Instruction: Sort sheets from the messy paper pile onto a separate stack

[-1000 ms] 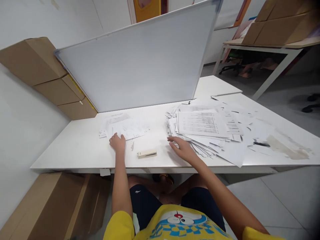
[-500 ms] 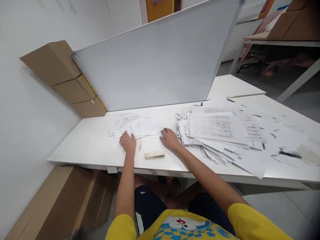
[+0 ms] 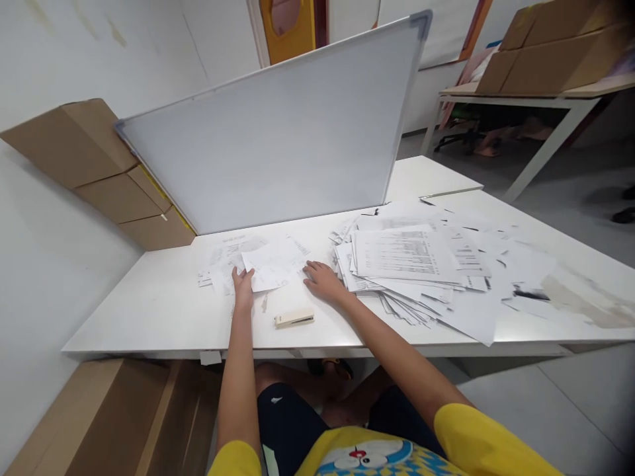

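My left hand (image 3: 243, 285) pinches the left edge of a white sheet of paper (image 3: 270, 266), which is raised a little off the others. Under and behind that sheet lie more printed papers (image 3: 223, 254), spread on the white table (image 3: 153, 301). My right hand (image 3: 323, 281) rests on the tabletop with fingers stretched out, close to the right end of these papers. Just in front of both hands sits a cream stapler (image 3: 294, 318). To the right of my right hand is a large messy pile of printed sheets (image 3: 397, 254).
A whiteboard (image 3: 282, 139) stands along the table's back edge. Cardboard boxes (image 3: 99, 145) are stacked by the left wall, and more boxes (image 3: 94, 410) stand below the table. A second table (image 3: 520, 99) with boxes is at the far right, where part of a person's foot (image 3: 486, 151) shows.
My left hand has taken the edge of a sheet and lifted it slightly. The right hand stays at the papers' right end. The camera view has shifted to the right.
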`<state>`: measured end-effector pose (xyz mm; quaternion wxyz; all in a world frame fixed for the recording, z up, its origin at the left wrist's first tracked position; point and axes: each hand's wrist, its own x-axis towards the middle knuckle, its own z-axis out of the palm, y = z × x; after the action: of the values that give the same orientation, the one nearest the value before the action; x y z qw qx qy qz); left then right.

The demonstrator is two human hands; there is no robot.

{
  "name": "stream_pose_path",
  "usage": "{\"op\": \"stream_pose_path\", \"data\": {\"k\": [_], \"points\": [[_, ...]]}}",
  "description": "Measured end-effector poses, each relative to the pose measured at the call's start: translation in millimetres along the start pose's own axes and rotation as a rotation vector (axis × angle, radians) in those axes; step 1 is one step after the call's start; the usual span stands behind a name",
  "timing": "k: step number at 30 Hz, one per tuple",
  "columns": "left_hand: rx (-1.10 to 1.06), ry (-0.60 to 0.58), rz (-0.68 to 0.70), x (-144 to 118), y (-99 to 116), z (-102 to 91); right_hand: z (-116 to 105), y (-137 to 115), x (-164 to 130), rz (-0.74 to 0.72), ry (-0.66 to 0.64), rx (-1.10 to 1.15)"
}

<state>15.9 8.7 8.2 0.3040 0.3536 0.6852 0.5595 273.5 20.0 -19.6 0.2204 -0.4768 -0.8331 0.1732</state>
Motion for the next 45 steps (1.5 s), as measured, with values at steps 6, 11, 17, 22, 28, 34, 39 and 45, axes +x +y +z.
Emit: {"op": "stream_pose_path", "data": {"k": [6,11,17,22,28,34,39,45], "points": [[-0.15,-0.145,-0.061,11.8,6.3,11.9,-1.4,-4.1,0.8,0.016,0.015,0.014],[-0.187,-0.165,-0.016,6.6,3.5,15.2,0.0,-3.2,1.8,0.026,0.008,0.05],[-0.195,-0.194,0.24,-14.5,-3.7,-2.0,1.7,1.8,6.7,0.133,0.123,0.268],[-0.227,-0.149,0.367,-36.1,-11.5,-16.9,-0.7,4.2,12.2,0.18,0.205,0.64],[-0.185,-0.056,0.407,-49.0,-10.5,-12.4,-2.8,-0.3,9.0,0.06,0.192,0.942],[-0.098,-0.02,0.445,-59.9,-5.6,-6.4,-18.2,-2.8,-5.9,0.223,0.282,0.892],[0.065,0.0,0.489,-84.5,11.9,-16.2,-50.6,9.4,-71.4,0.423,0.386,0.85],[0.387,-0.116,0.594,-125.7,29.9,6.9,-90.6,41.1,-170.8,0.605,0.235,0.744]]}}
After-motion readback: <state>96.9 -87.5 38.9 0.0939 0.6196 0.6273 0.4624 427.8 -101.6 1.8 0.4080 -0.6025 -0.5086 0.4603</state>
